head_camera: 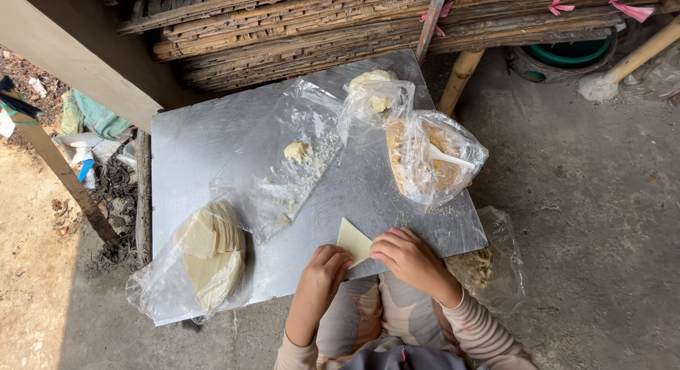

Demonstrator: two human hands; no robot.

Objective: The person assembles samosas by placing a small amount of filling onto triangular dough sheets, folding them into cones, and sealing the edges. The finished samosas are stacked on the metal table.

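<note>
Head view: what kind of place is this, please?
Probably a makeshift outdoor food-preparation spot, not a proper kitchen: a metal sheet serves as the table on a rough concrete floor, bamboo poles are stacked behind, and both hands fold a dough wrapper.

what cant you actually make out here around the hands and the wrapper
- Head view: near edge of the wrapper is covered by the left hand and right hand.
- Filling inside the bag with the spoon is blurred by shiny plastic.
- The person's forearms are cut off by the bottom edge.

Soft, even daylight; sharp focus throughout. The metal desk [212, 139] shines dully, and sunlight brightens the ground at left.
</note>
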